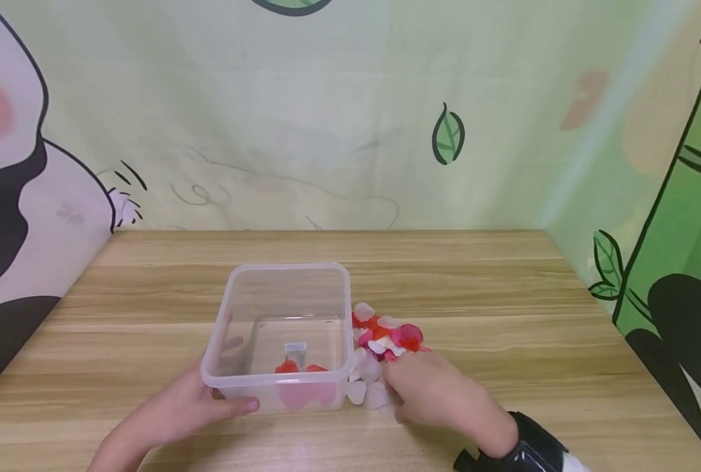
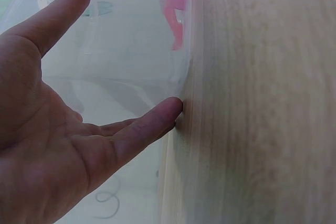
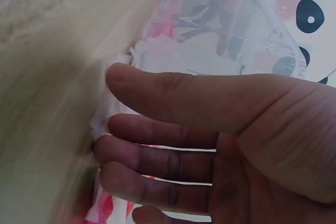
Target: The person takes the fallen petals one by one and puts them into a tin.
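Note:
A clear plastic box (image 1: 276, 387) with no lid sits on the table, with red and pink petals (image 1: 303, 390) inside. My left hand (image 1: 188, 400) steadies its left side. The thumb lies along the front wall, and the other fingers show faintly through the plastic. In the left wrist view the left fingers (image 2: 147, 127) are nearly straight, touching the box's lower edge. White, pink and red artificial petals (image 1: 380, 341) lie heaped right of the box. Over the heap's near end is my right hand (image 1: 439, 396), its slightly bent fingers (image 3: 157, 156) touching petals, its thumb apart from them.
The wooden table (image 1: 445, 288) runs back to a printed cloth backdrop (image 1: 339, 131) with panda and bamboo pictures. A black band (image 1: 533, 446) is round the right wrist. A small pale label (image 1: 295, 347) shows in the box's bottom.

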`<state>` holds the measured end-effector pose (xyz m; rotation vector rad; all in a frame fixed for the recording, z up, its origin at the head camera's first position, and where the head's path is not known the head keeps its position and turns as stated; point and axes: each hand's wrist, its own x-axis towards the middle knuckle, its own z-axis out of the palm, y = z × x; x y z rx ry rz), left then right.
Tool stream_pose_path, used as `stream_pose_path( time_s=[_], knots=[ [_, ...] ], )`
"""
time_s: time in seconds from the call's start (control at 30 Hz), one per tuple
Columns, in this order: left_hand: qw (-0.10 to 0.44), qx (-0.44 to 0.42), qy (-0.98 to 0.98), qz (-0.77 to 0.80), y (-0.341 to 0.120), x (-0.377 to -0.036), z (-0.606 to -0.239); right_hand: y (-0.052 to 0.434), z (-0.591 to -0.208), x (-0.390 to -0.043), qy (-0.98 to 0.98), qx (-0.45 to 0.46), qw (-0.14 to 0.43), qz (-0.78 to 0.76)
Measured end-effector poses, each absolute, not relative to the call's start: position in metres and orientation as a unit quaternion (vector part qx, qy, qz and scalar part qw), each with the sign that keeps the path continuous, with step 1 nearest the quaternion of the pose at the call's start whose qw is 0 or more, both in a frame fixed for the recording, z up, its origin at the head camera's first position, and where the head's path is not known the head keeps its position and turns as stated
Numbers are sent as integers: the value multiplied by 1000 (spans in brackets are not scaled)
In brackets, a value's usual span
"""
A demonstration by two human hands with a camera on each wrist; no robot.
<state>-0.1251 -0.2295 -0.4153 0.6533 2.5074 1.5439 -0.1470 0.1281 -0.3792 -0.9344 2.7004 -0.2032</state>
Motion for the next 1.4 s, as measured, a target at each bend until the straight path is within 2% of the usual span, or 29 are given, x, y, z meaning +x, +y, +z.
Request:
stream_pose_path(
  time_s=[0.27, 0.4, 0.77, 1.17, 1.4],
  knots=[
    [68, 209, 832, 509, -230, -126, -416, 127, -387, -148, 931, -348, 85, -72],
    [71, 209, 832, 508, -231, -126, -416, 128, -386, -149, 931, -348, 76, -81],
    [62, 221, 829, 509, -230, -126, -415, 137, -371, -151, 937, -328, 71, -97],
    [59, 224, 831, 505, -230, -127, -415, 140, -363, -154, 946, -299, 110, -66],
    [53, 231, 832, 502, -230, -127, -416, 143, -358, -156, 939, -316, 90, -103]
  ],
)
